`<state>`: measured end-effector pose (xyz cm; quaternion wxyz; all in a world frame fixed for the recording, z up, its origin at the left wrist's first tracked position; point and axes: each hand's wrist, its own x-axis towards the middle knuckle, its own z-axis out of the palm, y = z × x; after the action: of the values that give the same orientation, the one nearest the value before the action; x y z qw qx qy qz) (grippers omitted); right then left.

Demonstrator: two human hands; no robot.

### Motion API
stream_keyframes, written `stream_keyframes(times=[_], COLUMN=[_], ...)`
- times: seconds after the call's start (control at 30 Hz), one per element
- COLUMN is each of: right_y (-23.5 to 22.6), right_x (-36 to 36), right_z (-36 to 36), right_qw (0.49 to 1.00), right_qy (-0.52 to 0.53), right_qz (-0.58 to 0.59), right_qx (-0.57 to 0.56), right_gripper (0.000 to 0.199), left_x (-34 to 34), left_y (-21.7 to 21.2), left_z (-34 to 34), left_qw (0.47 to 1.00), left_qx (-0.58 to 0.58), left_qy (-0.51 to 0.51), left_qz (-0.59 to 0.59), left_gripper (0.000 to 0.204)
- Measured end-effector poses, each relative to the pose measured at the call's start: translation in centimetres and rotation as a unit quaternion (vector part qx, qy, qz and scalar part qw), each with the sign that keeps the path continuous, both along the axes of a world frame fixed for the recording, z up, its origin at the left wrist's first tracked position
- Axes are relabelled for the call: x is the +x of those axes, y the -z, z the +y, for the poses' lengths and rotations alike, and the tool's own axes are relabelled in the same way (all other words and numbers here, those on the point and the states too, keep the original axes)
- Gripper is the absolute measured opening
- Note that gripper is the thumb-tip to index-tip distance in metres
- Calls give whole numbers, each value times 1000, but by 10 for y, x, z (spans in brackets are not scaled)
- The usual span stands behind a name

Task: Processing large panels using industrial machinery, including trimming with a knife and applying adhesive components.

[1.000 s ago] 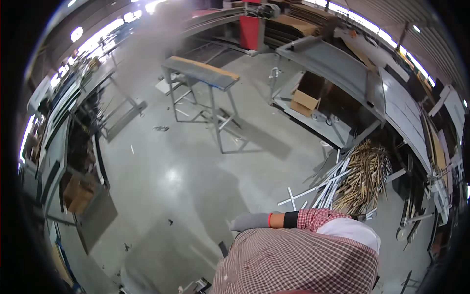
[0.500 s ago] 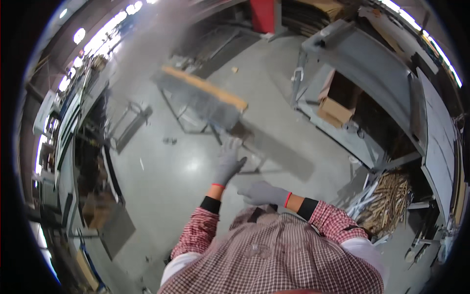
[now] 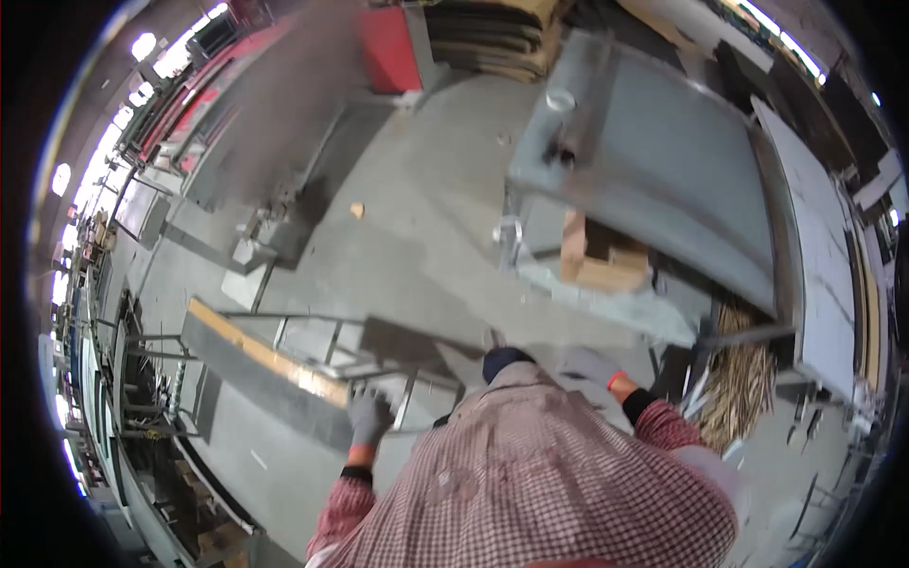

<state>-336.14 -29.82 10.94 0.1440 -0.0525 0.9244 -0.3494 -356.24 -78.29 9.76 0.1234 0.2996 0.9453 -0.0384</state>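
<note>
My left hand [image 3: 368, 417], in a grey glove, is at the near right end of a long, narrow grey-topped stand [image 3: 275, 383]. A yellowish wooden strip [image 3: 270, 355] runs along the stand's far edge. The fingers are apart and hold nothing I can see; whether they touch the strip's end cannot be told. Off to the right of my checked apron [image 3: 549, 454], my right hand [image 3: 589, 365] hangs over the floor, also gloved in grey. Blur softens it, but its fingers look stretched out with nothing in them.
A large grey-topped table [image 3: 672, 161] stands right, with an open cardboard box [image 3: 606, 260] on its lower shelf. Thin strips [image 3: 734, 402] are bundled beside it. Metal frames and a red panel [image 3: 390, 52] are at far left. A dark shoe [image 3: 507, 362] shows below me.
My view has turned and moved forward, so the stand now lies at left and the table closer. My left hand has come to the stand's end; my right hand has swung outward.
</note>
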Motion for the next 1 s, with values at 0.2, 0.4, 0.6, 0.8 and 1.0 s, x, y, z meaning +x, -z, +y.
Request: stream_keyframes(times=[0.2,0.4,0.6,0.8,1.0], right_y=[40,-25,28,4,-36], right_x=[-263,-542,-716,-751,-784], right_z=[58,75,109,233,388], right_qw=[982,965,978,925,888], right_qy=[-30,-155,147,243,431], right_qz=[141,107,117,200,-80], right_qx=[119,183,-86,-214,-139], right_gripper=[25,25,14,40,29], left_x=[-71,-297,-623,-980,-1114], left_y=[-21,4,27,31,-29], left_z=[-49,51,235,524,959], left_qw=[972,938,952,932,801], left_qx=[-91,-21,73,254,396], left_qy=[-44,-214,-169,10,193], left_qz=[-212,-274,-245,-260,-406], left_gripper=[23,20,19,20,24])
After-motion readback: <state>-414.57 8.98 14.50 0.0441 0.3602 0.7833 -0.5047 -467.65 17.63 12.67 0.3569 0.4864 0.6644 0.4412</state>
